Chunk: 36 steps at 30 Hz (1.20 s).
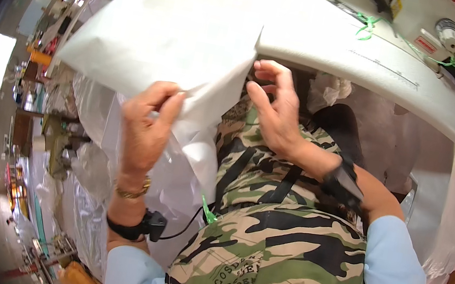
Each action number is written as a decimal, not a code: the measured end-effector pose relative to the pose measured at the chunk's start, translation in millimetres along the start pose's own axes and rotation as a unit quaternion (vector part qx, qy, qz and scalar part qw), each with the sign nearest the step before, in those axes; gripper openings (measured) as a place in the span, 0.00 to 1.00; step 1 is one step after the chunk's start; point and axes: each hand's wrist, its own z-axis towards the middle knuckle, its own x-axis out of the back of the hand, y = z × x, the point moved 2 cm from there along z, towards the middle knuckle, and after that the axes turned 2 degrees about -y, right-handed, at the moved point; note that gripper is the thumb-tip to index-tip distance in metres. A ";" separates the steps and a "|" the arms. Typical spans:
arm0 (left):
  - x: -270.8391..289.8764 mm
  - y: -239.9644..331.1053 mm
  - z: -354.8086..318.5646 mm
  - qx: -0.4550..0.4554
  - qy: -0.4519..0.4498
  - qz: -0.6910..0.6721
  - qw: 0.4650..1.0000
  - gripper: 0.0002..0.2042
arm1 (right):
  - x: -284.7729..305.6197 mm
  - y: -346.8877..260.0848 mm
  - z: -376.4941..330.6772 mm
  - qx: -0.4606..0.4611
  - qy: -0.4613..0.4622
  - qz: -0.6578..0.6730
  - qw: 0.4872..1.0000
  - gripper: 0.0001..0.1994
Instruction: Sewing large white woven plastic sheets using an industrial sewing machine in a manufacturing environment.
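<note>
A large white sheet [187, 25], thin and pliable like fabric or plastic, spreads over the machine table and hangs down toward my lap. My left hand [149, 119] pinches its near edge between thumb and fingers, and the sheet folds beside the grip. To the right, my right hand [276, 105] hovers beside the sheet's hanging edge. Its fingers are curved and parted, with nothing visible between them. Under both hands lies a camouflage apron [282, 243] over my lap.
A sewing machine head [442, 28] with a silver knob stands at the upper right. Green threads [368, 26] lie on the white machine table [328, 53], whose rounded front edge is near my right hand. Crumpled clear plastic [91, 170] piles up at the left.
</note>
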 end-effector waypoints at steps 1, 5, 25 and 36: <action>12.8 9.3 9.4 -0.020 0.002 0.045 0.999 0.04 | -12.2 10.7 12.2 -0.049 0.052 0.003 0.997 0.17; 29.1 51.1 45.0 -0.202 -0.046 0.138 0.969 0.03 | -127.9 31.9 74.5 0.213 -0.225 -0.182 0.933 0.09; -114.3 -74.0 -76.1 0.354 -0.023 -0.438 0.826 0.07 | 22.6 -15.4 51.9 0.381 -0.411 -0.346 0.752 0.07; -105.4 -72.0 -84.1 0.390 -0.064 -0.578 0.715 0.08 | -2.6 -1.8 42.7 0.413 -0.504 -0.333 0.681 0.05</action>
